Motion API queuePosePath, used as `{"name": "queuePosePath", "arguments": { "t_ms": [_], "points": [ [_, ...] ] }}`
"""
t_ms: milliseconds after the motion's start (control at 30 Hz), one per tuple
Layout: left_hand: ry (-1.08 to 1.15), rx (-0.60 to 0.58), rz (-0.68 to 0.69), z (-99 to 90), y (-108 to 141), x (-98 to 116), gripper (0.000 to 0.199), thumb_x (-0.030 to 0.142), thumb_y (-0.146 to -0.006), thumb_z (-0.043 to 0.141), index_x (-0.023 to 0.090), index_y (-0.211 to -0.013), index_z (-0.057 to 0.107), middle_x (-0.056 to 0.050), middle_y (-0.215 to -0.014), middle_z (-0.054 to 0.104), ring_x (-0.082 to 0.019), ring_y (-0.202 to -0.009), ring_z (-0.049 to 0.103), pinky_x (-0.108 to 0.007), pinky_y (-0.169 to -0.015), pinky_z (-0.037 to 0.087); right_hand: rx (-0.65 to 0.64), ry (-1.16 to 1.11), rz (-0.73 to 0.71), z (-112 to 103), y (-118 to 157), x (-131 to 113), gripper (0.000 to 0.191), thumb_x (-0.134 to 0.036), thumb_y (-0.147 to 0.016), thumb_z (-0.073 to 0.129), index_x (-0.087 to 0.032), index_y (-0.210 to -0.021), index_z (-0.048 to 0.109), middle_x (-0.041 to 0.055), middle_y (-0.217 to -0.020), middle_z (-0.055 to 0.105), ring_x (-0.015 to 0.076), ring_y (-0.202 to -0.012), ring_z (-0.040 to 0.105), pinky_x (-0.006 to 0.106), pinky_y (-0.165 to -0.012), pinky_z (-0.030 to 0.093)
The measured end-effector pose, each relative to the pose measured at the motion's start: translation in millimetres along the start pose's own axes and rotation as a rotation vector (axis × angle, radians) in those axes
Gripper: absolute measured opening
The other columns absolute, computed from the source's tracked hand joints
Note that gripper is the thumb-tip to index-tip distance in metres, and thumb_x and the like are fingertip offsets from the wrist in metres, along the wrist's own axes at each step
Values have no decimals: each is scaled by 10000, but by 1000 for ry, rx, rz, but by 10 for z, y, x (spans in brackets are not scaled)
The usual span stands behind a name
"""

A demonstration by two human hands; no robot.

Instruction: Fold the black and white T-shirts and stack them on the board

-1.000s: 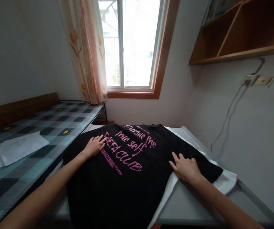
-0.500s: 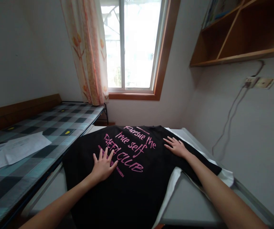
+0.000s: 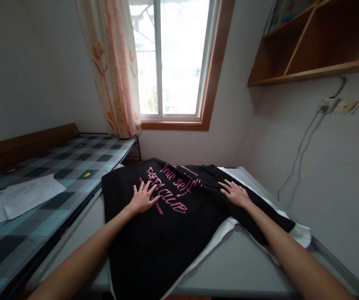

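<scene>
A black T-shirt [image 3: 154,246] with pink lettering lies spread over a white table, its near end reaching past the front edge. My left hand [image 3: 144,197] rests on the lettering with fingers spread. Along its upper part the shirt is bunched into a raised fold that hides some of the words. My right hand [image 3: 235,194] lies flat on the shirt near the right sleeve, fingers apart. White cloth [image 3: 301,234] shows beneath the shirt at the sleeve end and along its lower right edge.
Left of the white table [image 3: 223,266] stands a bed with a checked mattress [image 3: 57,162], with papers [image 3: 31,195] on it. A window [image 3: 179,58] and curtain [image 3: 120,71] are ahead. A wooden shelf [image 3: 323,46] and a plugged-in cord [image 3: 301,154] are on the right wall.
My left hand has slid right and slightly away, dragging the shirt's left side along and folding up its upper part. My right hand has stayed nearly in place on the shirt.
</scene>
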State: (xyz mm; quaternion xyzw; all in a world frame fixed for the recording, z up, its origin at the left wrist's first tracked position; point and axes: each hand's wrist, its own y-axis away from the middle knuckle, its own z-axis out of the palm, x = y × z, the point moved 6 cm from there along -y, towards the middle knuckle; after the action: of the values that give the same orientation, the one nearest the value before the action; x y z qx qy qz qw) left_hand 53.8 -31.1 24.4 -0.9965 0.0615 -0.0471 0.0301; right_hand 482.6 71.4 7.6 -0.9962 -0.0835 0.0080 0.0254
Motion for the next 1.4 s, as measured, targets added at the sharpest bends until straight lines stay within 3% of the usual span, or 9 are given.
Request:
{"name": "queuePosePath", "arguments": {
  "t_ms": [167,600,767,900,1000,1067,1133,1233,1400],
  "points": [
    [-22,-3,42,23,189,-51,737,691,-891,255,271,-1496,301,-135,-1573,229,-390,-1444,137,-669,-1099,97,-8,5,40,-17,290,-19,556,-554,-933,238,-401,-1449,374,-16,-1559,297,256,-1425,258,503,-1124,235],
    [13,-4,150,-76,823,-272,687,676,-899,292,340,-1497,261,-85,-1578,236,-361,-1446,162,-650,-1116,111,27,106,151,-113,1409,-286,560,-530,-919,273,-411,-1461,347,-6,-1553,309,299,-1387,325,525,-1043,328],
    [15,-16,219,-104,917,-335,670,660,-891,355,369,-1488,264,-56,-1577,242,-345,-1447,174,-628,-1131,108,157,135,110,-178,1884,-378,574,-545,-866,329,-402,-1407,457,44,-1468,451,380,-1246,470,570,-897,421],
    [11,-50,275,-133,883,-412,653,652,-893,370,391,-1481,262,-34,-1580,232,-318,-1452,169,-596,-1145,113,225,186,27,-323,2163,-505,577,-602,-840,368,-366,-1328,567,117,-1323,579,386,-993,592,563,-808,443],
    [27,-89,300,-146,781,-452,625,646,-908,339,393,-1476,273,-25,-1583,213,-299,-1461,140,-587,-1150,85,227,181,-38,-436,2136,-594,582,-672,-839,370,-316,-1177,683,143,-1194,637,371,-987,596,564,-867,422],
    [41,-111,312,-150,679,-465,613,641,-916,319,388,-1474,280,-20,-1585,200,-289,-1465,118,-581,-1152,64,244,137,-117,-468,2003,-661,572,-669,-860,361,-311,-1173,680,121,-1273,599,369,-1174,518,560,-982,365],
    [51,-125,327,-151,556,-471,609,638,-920,311,384,-1473,281,-17,-1588,185,-281,-1469,96,-573,-1153,51,231,78,-174,-423,1815,-701,575,-644,-892,333,-336,-1308,582,70,-1427,487,338,-1346,369,537,-1077,287],
    [51,-127,346,-144,335,-489,598,632,-924,311,391,-1470,280,-10,-1591,175,-259,-1472,85,-547,-1159,47,126,13,-143,-245,1514,-687,607,-644,-914,281,-381,-1450,389,10,-1543,329,311,-1427,236,521,-1119,240],
    [-61,-84,230,-131,-115,-535,533,602,-913,384,461,-1426,348,14,-1564,279,-308,-1455,162,-603,-1129,17,44,33,-26,-98,1121,-618,616,-658,-909,276,-403,-1466,341,1,-1569,268,314,-1437,207,518,-1130,210]
  ]
}}
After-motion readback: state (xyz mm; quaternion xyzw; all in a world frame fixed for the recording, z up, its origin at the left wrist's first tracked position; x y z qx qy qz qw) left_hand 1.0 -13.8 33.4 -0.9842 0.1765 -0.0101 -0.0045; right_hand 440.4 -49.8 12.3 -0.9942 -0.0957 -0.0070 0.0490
